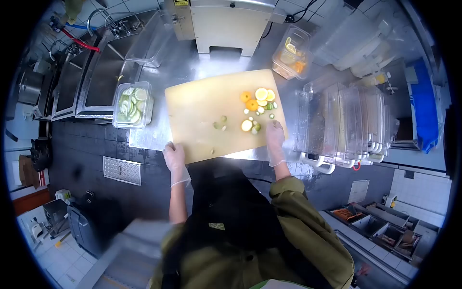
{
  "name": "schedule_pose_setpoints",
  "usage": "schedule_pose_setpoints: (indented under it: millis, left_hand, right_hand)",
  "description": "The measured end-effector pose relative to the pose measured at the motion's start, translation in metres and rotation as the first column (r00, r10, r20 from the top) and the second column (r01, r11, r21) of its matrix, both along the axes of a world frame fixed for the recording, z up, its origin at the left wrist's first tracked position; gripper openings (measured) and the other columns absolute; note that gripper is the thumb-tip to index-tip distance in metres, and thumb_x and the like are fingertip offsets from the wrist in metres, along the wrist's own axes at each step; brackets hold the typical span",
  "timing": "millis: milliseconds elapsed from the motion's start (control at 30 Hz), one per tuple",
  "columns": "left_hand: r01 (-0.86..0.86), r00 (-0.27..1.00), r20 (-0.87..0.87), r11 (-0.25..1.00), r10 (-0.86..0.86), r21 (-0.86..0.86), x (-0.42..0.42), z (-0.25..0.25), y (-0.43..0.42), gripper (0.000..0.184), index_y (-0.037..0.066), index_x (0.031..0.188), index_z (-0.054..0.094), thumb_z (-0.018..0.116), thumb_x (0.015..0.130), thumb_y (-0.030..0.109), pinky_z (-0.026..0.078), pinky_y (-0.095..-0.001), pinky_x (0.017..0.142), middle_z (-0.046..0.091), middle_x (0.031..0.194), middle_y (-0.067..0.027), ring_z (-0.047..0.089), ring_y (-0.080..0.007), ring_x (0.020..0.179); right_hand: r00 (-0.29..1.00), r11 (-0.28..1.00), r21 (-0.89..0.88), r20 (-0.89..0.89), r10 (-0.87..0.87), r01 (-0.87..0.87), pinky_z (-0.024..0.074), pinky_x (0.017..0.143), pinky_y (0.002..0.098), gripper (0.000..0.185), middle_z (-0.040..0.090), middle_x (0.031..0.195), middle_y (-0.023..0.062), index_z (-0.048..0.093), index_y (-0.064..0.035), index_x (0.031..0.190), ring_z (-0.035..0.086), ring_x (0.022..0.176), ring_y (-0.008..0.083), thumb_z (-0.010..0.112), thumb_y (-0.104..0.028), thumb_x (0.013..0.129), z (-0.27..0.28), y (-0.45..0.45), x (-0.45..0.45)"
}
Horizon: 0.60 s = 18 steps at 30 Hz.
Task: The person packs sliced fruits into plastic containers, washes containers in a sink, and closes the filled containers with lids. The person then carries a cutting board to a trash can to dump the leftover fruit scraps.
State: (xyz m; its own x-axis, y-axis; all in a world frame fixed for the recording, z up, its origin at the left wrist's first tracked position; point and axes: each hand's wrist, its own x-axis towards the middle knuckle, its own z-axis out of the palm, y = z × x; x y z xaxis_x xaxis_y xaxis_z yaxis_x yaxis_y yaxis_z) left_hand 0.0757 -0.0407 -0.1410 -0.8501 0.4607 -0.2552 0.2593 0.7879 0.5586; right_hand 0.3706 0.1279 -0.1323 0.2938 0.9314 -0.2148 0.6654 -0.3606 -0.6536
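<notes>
A large cream cutting board (202,113) sits at an angle over the steel counter, its front edge toward me. My left hand (174,156), in a clear glove, is closed around its front left corner. Near the front right corner, my right hand (275,137), gloved too, grips the edge; part of its fingers is hidden. Cut citrus end pieces lie on the board's right side, among them an orange end (251,105), a pale yellow end (261,94) and small green ends (255,129). A few thin green scraps (220,126) lie mid-board.
Left stands a clear tub of sliced green citrus (132,106), beside the sinks (103,82). Behind right is a tub of orange and lemon slices (291,55). A steel machine (231,26) stands at the back. Clear lidded bins (337,125) line the right side.
</notes>
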Motion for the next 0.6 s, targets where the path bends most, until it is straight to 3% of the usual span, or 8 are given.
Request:
schedule_pose_setpoints:
  millis: [67,100,133,167,200,400,467,600]
  left_hand:
    - [0.022,0.989,-0.144,0.999,-0.016,0.041,0.015,0.001,-0.002,0.046,-0.003,0.111,0.054,0.058,0.078,0.029,0.041,-0.0465,0.091,0.056,0.109,-0.0235,0.053,-0.0403,0.102]
    - [0.129,0.903,-0.428,0.969,-0.026,0.212,0.033,-0.022,-0.005,0.054,-0.003,0.122,0.047,0.060,0.079,0.028,0.035,-0.0466,0.099,0.051,0.120,-0.0231,0.047,-0.0393,0.112]
    - [0.258,0.937,-0.295,0.941,-0.189,0.217,0.051,-0.017,-0.001,0.059,-0.002,0.129,0.042,0.059,0.080,0.027,0.026,-0.0467,0.106,0.045,0.130,-0.0228,0.039,-0.0391,0.123]
    - [0.447,0.843,-0.435,0.862,-0.316,0.240,0.064,-0.054,0.002,0.059,0.000,0.131,0.041,0.057,0.081,0.026,0.023,-0.0487,0.107,0.042,0.135,-0.0200,0.036,-0.0386,0.127]
    - [0.470,0.731,-0.485,0.870,-0.480,-0.152,0.082,-0.022,0.013,0.058,0.004,0.134,0.039,0.056,0.082,0.025,0.021,-0.0512,0.108,0.038,0.139,-0.0168,0.031,-0.0364,0.131]
    - [0.499,0.769,-0.459,0.867,-0.444,-0.002,0.066,-0.034,0.015,0.043,0.006,0.128,0.046,0.051,0.087,0.017,0.027,-0.0483,0.106,0.041,0.138,-0.0145,0.035,-0.0340,0.129]
    - [0.380,0.923,-0.127,0.814,-0.362,0.440,0.045,-0.035,0.000,0.034,0.005,0.122,0.052,0.049,0.089,0.012,0.032,-0.0412,0.103,0.050,0.129,-0.0151,0.044,-0.0321,0.123]
    - [-0.033,0.998,-0.021,0.854,0.051,0.518,0.031,-0.020,-0.050,0.026,0.004,0.112,0.058,0.044,0.091,0.009,0.042,-0.0323,0.093,0.060,0.112,-0.0117,0.056,-0.0235,0.105]
  right_hand:
    - [0.996,0.997,0.002,0.062,0.071,-0.071,0.0432,0.088,0.0444,0.038,0.060,0.108,0.0228,0.060,-0.0019,0.105,0.057,0.100,0.0390,0.049,-0.031,0.082,-0.003,0.014,0.009]
    - [0.989,0.993,-0.012,0.087,0.120,-0.120,0.0431,0.088,0.0445,0.038,0.060,0.106,0.0228,0.060,-0.0013,0.105,0.056,0.100,0.0390,0.050,-0.029,0.082,-0.007,0.016,0.008]
    - [0.986,0.992,0.027,0.115,0.120,-0.124,0.0434,0.087,0.0447,0.037,0.060,0.105,0.0230,0.059,-0.0007,0.105,0.057,0.098,0.0394,0.050,-0.028,0.082,-0.015,0.014,0.007]
    - [0.983,0.990,0.065,0.141,0.116,-0.126,0.0438,0.086,0.0449,0.035,0.060,0.104,0.0233,0.059,-0.0001,0.105,0.057,0.096,0.0397,0.050,-0.026,0.082,-0.024,0.013,0.006]
    - [0.980,0.986,0.111,0.166,0.107,-0.127,0.0442,0.086,0.0451,0.034,0.060,0.103,0.0236,0.058,0.0005,0.104,0.058,0.095,0.0400,0.050,-0.024,0.083,-0.033,0.015,0.003]
    - [0.980,0.961,0.211,-0.046,0.193,-0.179,0.0454,0.082,0.0398,0.030,0.063,0.096,0.0211,0.058,0.0014,0.104,0.060,0.092,0.0340,0.051,-0.022,0.086,-0.042,0.016,0.024]
    - [0.970,0.969,0.194,-0.157,0.185,-0.153,0.0453,0.082,0.0373,0.029,0.063,0.095,0.0186,0.058,0.0011,0.105,0.060,0.092,0.0296,0.051,-0.021,0.087,-0.054,0.018,0.031]
    - [0.972,0.982,0.101,-0.158,0.176,-0.162,0.0449,0.082,0.0339,0.027,0.063,0.097,0.0142,0.058,0.0016,0.106,0.059,0.089,0.0227,0.051,-0.019,0.089,-0.058,0.026,0.038]
